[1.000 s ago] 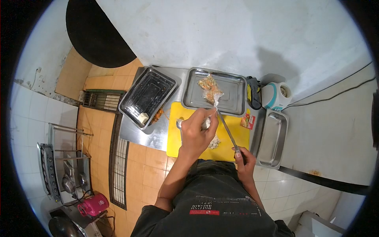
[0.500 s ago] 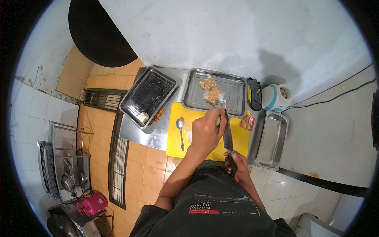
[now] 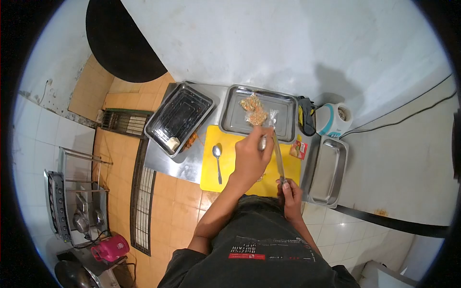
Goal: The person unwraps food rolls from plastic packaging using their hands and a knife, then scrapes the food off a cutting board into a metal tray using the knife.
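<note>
My left hand [image 3: 250,156] is closed above the yellow cutting board [image 3: 210,175], with clear plastic bag material [image 3: 273,116] showing beyond its fingertips. A shiny rounded bit shows between the fingers; most of what is held is hidden. My right hand [image 3: 291,194] is wrapped around the handle of a knife [image 3: 279,156]. Its blade points away from me, with the tip close to the plastic and my left fingers. Beyond them, bags of chopped orange and green food [image 3: 253,109] lie in a steel tray [image 3: 283,108]. A metal spoon [image 3: 217,156] rests on the board's left side.
A dark-bottomed tray [image 3: 180,115] with a pale block [image 3: 173,143] stands at left, orange food [image 3: 190,140] beside it. A red packet [image 3: 298,150] lies at the board's right. Further right are a steel pan [image 3: 330,168], a white-and-teal appliance [image 3: 334,119] and a dark pouch [image 3: 307,115].
The knife blade has turned and looks narrower. My left fingers have drawn slightly back and left from the plastic end. Clear plastic beside the spoon is out of sight now.
</note>
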`<state>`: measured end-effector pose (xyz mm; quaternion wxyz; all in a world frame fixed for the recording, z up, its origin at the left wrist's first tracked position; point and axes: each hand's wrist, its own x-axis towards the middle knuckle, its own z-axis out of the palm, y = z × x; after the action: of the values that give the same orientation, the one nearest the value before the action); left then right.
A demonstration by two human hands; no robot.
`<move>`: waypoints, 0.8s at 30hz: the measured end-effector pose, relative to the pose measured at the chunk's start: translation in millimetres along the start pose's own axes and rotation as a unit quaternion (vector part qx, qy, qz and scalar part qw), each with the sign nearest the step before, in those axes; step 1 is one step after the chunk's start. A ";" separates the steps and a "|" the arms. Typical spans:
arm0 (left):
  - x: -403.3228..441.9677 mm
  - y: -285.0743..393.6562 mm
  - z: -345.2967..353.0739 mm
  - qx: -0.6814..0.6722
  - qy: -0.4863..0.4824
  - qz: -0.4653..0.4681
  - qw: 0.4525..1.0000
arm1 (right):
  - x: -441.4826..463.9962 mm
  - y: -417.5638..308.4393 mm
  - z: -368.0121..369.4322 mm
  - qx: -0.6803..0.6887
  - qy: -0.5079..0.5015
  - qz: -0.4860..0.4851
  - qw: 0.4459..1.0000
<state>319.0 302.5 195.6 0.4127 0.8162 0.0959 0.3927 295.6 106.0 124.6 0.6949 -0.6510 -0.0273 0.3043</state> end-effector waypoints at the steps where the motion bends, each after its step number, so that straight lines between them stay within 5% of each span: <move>1: 3.1 5.0 -5.1 -0.049 0.013 -0.048 0.998 | 6.3 -1.2 -3.9 -0.067 0.018 -0.075 0.995; 3: 6.3 10.7 -11.3 -0.100 0.019 -0.094 0.990 | 11.5 -7.0 -6.3 -0.131 0.042 -0.148 0.979; 11: 13.9 2.3 -18.5 -0.012 0.015 0.006 1.000 | 15.3 -22.1 -16.5 -0.295 0.057 -0.271 0.914; 20: 17.6 -7.7 -19.5 0.030 -0.064 0.006 0.998 | 12.0 -39.3 -12.7 -0.361 -0.001 -0.190 0.913; 24: 18.2 -4.3 -21.4 0.062 -0.087 0.008 0.994 | 25.1 -13.5 -21.4 -0.430 0.043 -0.236 0.870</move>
<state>316.6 326.8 210.0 0.3646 0.8723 0.0773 0.3167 330.5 99.0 124.7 0.3979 -0.8721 -0.2784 0.0607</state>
